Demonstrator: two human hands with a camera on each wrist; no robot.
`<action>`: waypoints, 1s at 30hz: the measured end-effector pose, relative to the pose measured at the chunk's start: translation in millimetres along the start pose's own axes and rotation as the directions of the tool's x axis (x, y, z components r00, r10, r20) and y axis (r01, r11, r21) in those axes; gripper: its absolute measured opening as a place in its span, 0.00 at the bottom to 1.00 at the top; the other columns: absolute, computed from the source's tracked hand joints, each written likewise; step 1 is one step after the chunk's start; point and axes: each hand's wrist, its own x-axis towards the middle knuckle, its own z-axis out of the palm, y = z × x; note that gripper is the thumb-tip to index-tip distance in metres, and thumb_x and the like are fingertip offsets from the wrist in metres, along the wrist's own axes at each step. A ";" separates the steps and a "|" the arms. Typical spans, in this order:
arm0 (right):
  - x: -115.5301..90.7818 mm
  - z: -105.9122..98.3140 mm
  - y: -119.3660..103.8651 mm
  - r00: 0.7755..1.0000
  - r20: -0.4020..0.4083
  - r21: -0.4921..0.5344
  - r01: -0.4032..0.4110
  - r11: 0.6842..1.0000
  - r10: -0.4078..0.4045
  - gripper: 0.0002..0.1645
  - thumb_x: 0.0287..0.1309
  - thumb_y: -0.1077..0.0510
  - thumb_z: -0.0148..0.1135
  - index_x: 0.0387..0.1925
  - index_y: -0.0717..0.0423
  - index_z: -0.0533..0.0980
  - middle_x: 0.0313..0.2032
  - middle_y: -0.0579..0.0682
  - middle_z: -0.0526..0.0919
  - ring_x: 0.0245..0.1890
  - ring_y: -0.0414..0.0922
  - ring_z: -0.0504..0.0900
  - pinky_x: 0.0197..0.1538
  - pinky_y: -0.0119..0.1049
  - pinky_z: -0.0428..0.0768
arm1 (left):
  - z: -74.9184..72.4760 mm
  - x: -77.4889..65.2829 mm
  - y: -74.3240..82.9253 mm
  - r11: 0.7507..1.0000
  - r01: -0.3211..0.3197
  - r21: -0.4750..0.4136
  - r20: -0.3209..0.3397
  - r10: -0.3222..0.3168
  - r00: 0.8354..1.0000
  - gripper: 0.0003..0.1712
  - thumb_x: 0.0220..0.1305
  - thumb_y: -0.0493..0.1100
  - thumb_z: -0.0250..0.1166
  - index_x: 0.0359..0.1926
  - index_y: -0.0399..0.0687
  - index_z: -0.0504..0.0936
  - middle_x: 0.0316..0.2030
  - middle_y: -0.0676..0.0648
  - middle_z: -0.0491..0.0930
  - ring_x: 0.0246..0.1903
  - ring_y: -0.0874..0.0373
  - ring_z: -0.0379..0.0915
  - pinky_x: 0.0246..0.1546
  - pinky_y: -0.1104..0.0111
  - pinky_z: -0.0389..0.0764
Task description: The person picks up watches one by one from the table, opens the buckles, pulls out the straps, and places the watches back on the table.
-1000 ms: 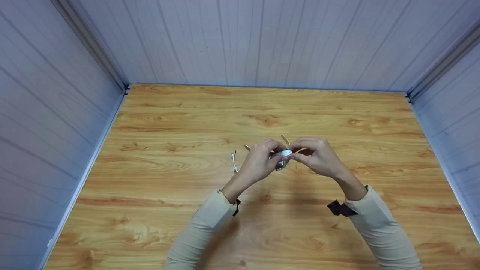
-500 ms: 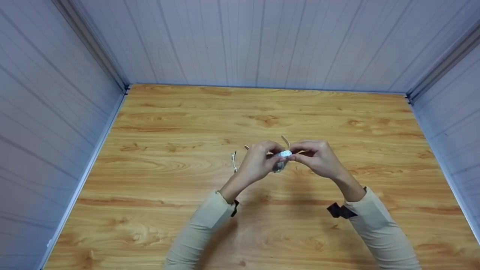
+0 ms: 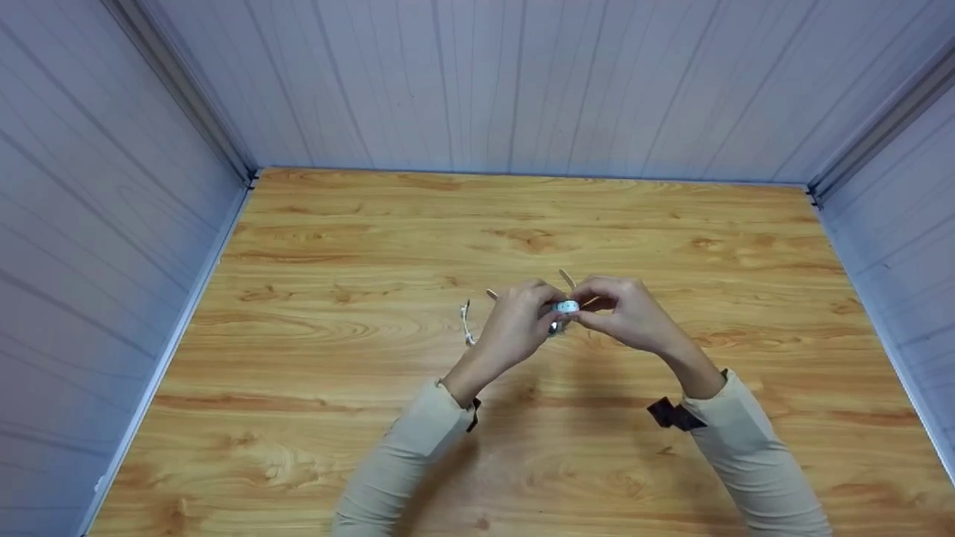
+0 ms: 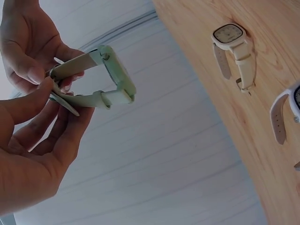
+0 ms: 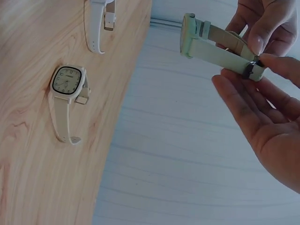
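Note:
A light green watch (image 4: 123, 84) is held up in both hands, its strap bent round into a loop. My left hand (image 3: 515, 321) pinches the strap near its joined ends, thumb on top and fingers underneath. From the other side my right hand (image 3: 627, 313) pinches the same ends. Between the fingertips in the right wrist view sits a dark buckle (image 5: 251, 69), with the strap (image 5: 220, 52) running back to the watch case. Seen from the head, only a short pale piece of strap (image 3: 565, 306) shows between the two hands.
On the wooden table (image 3: 358, 224) lie a cream watch (image 5: 66, 80) and a white watch (image 4: 281, 117). The white one (image 3: 467, 324) is left of my left hand, and strap tips (image 3: 568, 278) stick out beyond the hands. Pale panel walls (image 3: 477, 89) enclose the table.
Both hands stay at nearly the same spot and keep hold of the green watch. The right hand has shifted slightly left, and the pale strap piece between the hands has turned a little.

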 end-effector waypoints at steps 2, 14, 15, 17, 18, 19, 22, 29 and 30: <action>0.9 0.1 -1.5 1.000 0.005 -0.031 0.009 0.999 -0.009 0.08 0.56 0.64 0.60 0.38 0.65 0.79 0.36 0.56 0.81 0.36 0.49 0.82 0.39 0.37 0.80 | -0.4 0.4 0.4 1.000 0.004 0.006 0.005 -0.004 1.000 0.07 0.59 0.37 0.63 0.38 0.39 0.83 0.35 0.46 0.79 0.35 0.57 0.77 0.35 0.74 0.76; -1.1 2.8 1.0 0.994 -0.084 -0.030 0.061 0.998 -0.063 0.07 0.54 0.66 0.62 0.36 0.64 0.80 0.34 0.54 0.83 0.32 0.46 0.82 0.34 0.31 0.80 | -0.8 1.7 -3.4 0.993 0.011 -0.118 -0.006 -0.012 1.000 0.07 0.58 0.38 0.63 0.36 0.39 0.83 0.34 0.46 0.80 0.36 0.57 0.76 0.36 0.75 0.75; -1.2 2.9 1.3 0.994 -0.087 -0.026 0.062 0.998 -0.064 0.07 0.54 0.65 0.62 0.36 0.63 0.80 0.34 0.54 0.83 0.32 0.46 0.82 0.34 0.31 0.80 | -0.5 2.0 -3.6 0.992 0.014 -0.124 -0.005 -0.015 1.000 0.07 0.58 0.38 0.63 0.36 0.40 0.83 0.34 0.46 0.80 0.36 0.58 0.75 0.36 0.76 0.75; -1.3 3.2 2.4 0.994 -0.092 -0.022 0.065 0.998 -0.067 0.07 0.54 0.66 0.62 0.36 0.63 0.80 0.34 0.53 0.83 0.32 0.46 0.82 0.33 0.31 0.80 | -0.4 2.3 -3.6 0.990 0.020 -0.138 -0.001 -0.021 1.000 0.07 0.58 0.38 0.63 0.36 0.40 0.83 0.34 0.46 0.80 0.36 0.57 0.75 0.36 0.76 0.75; -1.3 3.3 2.8 0.993 -0.094 -0.021 0.067 0.998 -0.069 0.07 0.54 0.66 0.62 0.36 0.63 0.81 0.34 0.53 0.83 0.31 0.46 0.82 0.33 0.31 0.80 | -0.4 2.4 -3.7 0.990 0.020 -0.141 -0.002 -0.021 1.000 0.07 0.58 0.38 0.63 0.36 0.39 0.83 0.34 0.46 0.80 0.36 0.57 0.75 0.36 0.76 0.75; -1.2 3.5 3.4 0.993 -0.095 -0.020 0.070 0.997 -0.072 0.07 0.54 0.66 0.62 0.36 0.63 0.81 0.33 0.53 0.83 0.31 0.45 0.82 0.33 0.31 0.80 | -0.7 2.3 -3.6 0.990 0.020 -0.142 -0.002 -0.020 1.000 0.07 0.58 0.38 0.63 0.36 0.39 0.83 0.34 0.46 0.80 0.36 0.57 0.75 0.36 0.77 0.75; -1.1 4.1 4.0 0.992 -0.101 -0.008 0.072 0.997 -0.073 0.07 0.53 0.66 0.62 0.36 0.62 0.81 0.33 0.52 0.82 0.31 0.45 0.82 0.33 0.32 0.80 | -0.8 2.2 -3.9 0.988 0.020 -0.156 -0.004 -0.021 1.000 0.06 0.58 0.37 0.63 0.36 0.39 0.83 0.34 0.45 0.80 0.37 0.56 0.76 0.37 0.78 0.75; -1.3 5.4 2.7 0.992 -0.116 0.035 0.046 0.998 -0.042 0.07 0.51 0.70 0.62 0.35 0.65 0.80 0.34 0.55 0.83 0.32 0.46 0.82 0.34 0.31 0.80 | -0.4 2.1 -6.1 0.978 0.019 -0.205 0.005 -0.019 1.000 0.07 0.58 0.36 0.63 0.36 0.37 0.82 0.36 0.44 0.80 0.39 0.56 0.76 0.40 0.79 0.75; -1.1 5.6 2.3 0.992 -0.118 0.038 0.043 0.998 -0.038 0.07 0.50 0.71 0.62 0.35 0.66 0.80 0.34 0.56 0.82 0.32 0.47 0.82 0.34 0.31 0.80 | -0.7 2.0 -6.6 0.978 0.017 -0.209 0.003 -0.016 1.000 0.07 0.58 0.36 0.63 0.37 0.37 0.82 0.36 0.44 0.80 0.39 0.56 0.76 0.40 0.78 0.75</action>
